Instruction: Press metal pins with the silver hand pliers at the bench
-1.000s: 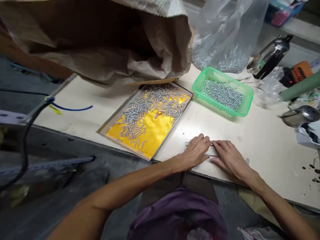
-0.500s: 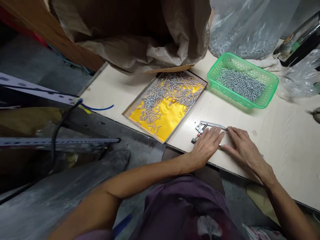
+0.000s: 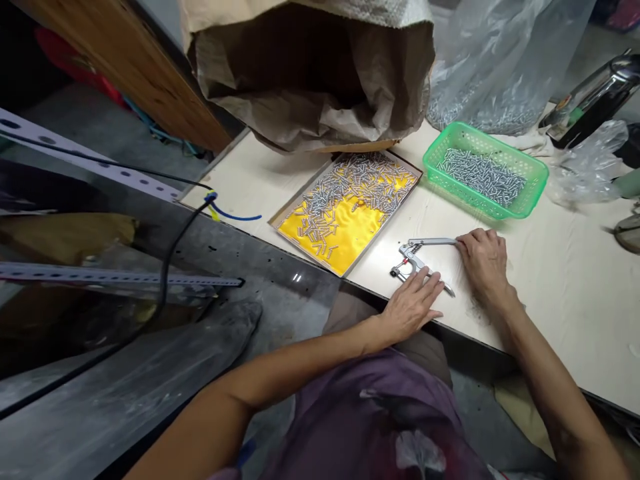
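A silver pliers-like hand tool lies on the table with its two handles spread apart, a spring between them and a red part and black knob near its head. My left hand rests over the lower handle, its fingers stretched out and fairly flat. At the end of the upper handle, the fingers of my right hand are bent and pinch the tip. To the left of the tool is a shallow tray lined with yellow cloth, strewn with many small metal springs or screws.
A green perforated basket holds more small metal pieces. Behind the tray a large brown paper sack gapes open. Clear plastic bags and a shiny flask-like container stand at the back right. Cables hang at left beside the table edge.
The tool's handles have spread apart. My right hand has moved up and curled at the upper handle's end, while my left hand has shifted down over the lower handle. The view has shifted slightly.
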A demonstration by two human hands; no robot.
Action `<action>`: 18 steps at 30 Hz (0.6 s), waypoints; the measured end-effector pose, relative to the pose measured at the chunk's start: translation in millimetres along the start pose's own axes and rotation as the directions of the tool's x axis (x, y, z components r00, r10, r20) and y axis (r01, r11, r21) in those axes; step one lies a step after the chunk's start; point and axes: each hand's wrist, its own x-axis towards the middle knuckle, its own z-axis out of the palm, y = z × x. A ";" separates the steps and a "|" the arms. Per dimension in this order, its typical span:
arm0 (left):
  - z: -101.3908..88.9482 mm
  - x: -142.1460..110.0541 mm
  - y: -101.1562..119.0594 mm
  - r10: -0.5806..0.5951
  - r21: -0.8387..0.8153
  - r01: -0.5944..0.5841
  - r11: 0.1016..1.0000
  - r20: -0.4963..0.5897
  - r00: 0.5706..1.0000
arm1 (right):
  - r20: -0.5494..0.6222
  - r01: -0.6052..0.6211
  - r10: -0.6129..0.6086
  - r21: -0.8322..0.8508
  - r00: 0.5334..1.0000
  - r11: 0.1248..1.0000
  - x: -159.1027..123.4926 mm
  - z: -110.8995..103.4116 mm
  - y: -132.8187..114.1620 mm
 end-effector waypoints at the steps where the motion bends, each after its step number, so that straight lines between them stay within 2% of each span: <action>1: -5.7 1.0 -3.3 -0.014 -0.014 0.013 1.000 -0.020 1.000 | -0.005 -0.012 0.012 0.007 1.000 1.000 -2.6 -2.3 -3.7; 2: -12.8 2.4 -8.2 -0.059 -0.019 0.058 0.998 -0.033 0.998 | -0.017 -0.022 0.022 0.022 1.000 1.000 -7.0 -4.5 -8.6; 4: -28.9 7.3 -22.4 -0.238 0.014 0.238 0.971 -0.018 0.971 | -0.042 -0.009 0.013 0.088 0.999 0.996 -19.3 -8.0 -20.6; 6: -43.5 15.1 -39.1 -0.432 0.082 0.426 0.901 0.077 0.899 | -0.030 0.046 -0.042 0.183 0.999 0.982 -32.9 -9.0 -33.5; 8: -53.7 25.4 -53.3 -0.541 0.119 0.529 0.840 0.255 0.801 | 0.000 0.097 -0.101 0.258 0.995 0.961 -44.6 -7.1 -45.0; 10: -60.0 37.9 -61.7 -0.567 0.124 0.580 0.805 0.447 0.692 | 0.000 0.107 -0.111 0.268 0.994 0.957 -52.3 -3.3 -53.5; 12: -63.7 51.4 -64.8 -0.556 0.140 0.594 0.792 0.569 0.606 | -0.019 0.122 -0.122 0.246 0.992 0.961 -55.6 1.5 -58.1; 13: -65.0 58.0 -65.1 -0.546 0.157 0.582 0.798 0.597 0.588 | -0.035 0.123 -0.118 0.227 0.992 0.966 -56.0 4.1 -59.0; 18: -65.1 79.9 -66.4 -0.528 0.214 0.528 0.822 0.635 0.564 | -0.135 0.111 -0.092 0.138 0.987 0.984 -56.9 11.9 -53.9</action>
